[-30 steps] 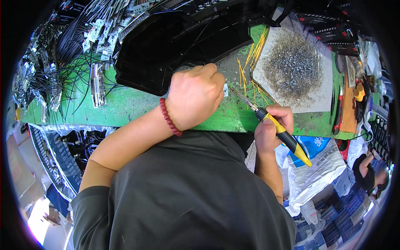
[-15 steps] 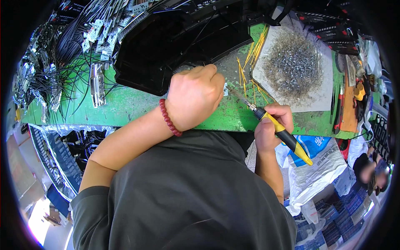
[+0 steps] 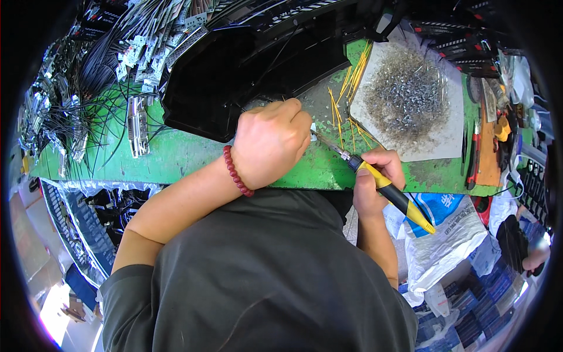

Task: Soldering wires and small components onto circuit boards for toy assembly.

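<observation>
My right hand (image 3: 378,179) grips a yellow-and-black soldering iron (image 3: 399,199) by its handle, with the metal shaft pointing up and left. Its tip comes close to a small pale piece (image 3: 314,128) beside my left hand's fingers; whether they touch I cannot tell. My left hand (image 3: 272,132), with a red bead bracelet (image 3: 232,167) on the wrist, is closed in front of a large black housing (image 3: 205,82). The back of that hand hides its fingertips and whatever they hold. Several thin yellow sticks (image 3: 335,110) lie on the green tabletop (image 3: 182,158) beyond the iron.
A white sheet (image 3: 422,149) bears a heap of small metallic bits (image 3: 404,94). Brackets with black wires (image 3: 70,111) crowd the left end, near a silver metal part (image 3: 138,126). A red-and-black cutter (image 3: 474,155) lies at right. Below the edge hangs a white plastic bag (image 3: 440,252).
The soldering iron and my right hand have shifted slightly left, and the tip has come nearer to my left hand. My left hand has moved slightly, still closed.
</observation>
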A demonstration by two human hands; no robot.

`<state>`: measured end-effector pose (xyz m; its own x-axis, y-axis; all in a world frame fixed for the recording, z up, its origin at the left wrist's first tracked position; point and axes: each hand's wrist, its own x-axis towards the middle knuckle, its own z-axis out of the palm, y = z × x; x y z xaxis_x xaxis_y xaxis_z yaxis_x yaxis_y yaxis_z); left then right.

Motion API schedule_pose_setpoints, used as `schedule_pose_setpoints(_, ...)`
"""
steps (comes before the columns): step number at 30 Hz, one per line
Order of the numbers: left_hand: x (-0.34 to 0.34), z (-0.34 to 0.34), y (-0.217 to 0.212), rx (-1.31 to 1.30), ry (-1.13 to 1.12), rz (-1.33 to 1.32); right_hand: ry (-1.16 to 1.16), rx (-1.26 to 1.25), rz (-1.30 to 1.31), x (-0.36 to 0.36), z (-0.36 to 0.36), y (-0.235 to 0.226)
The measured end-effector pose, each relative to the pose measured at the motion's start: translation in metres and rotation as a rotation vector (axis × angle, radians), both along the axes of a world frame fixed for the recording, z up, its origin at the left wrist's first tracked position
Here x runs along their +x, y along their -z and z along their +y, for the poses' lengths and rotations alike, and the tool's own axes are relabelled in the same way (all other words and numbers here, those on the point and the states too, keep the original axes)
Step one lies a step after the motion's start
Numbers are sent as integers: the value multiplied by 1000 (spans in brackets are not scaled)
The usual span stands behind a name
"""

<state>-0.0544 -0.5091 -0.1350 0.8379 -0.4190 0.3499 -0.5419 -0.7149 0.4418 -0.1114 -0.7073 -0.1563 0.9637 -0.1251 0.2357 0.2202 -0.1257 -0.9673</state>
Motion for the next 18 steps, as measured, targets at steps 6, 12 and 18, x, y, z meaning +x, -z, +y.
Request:
schedule_pose_setpoints(6, 0, 1, -1, -3, 4, 12, 52, 194, -41, 0, 3, 1)
schedule_pose_setpoints(12, 2, 1, -2, -4, 15, 15, 14, 137, 11, -1, 1, -1)
schedule_pose_setpoints(18, 1, 2, -5, 13, 27, 18, 81, 129, 67, -1, 6, -9)
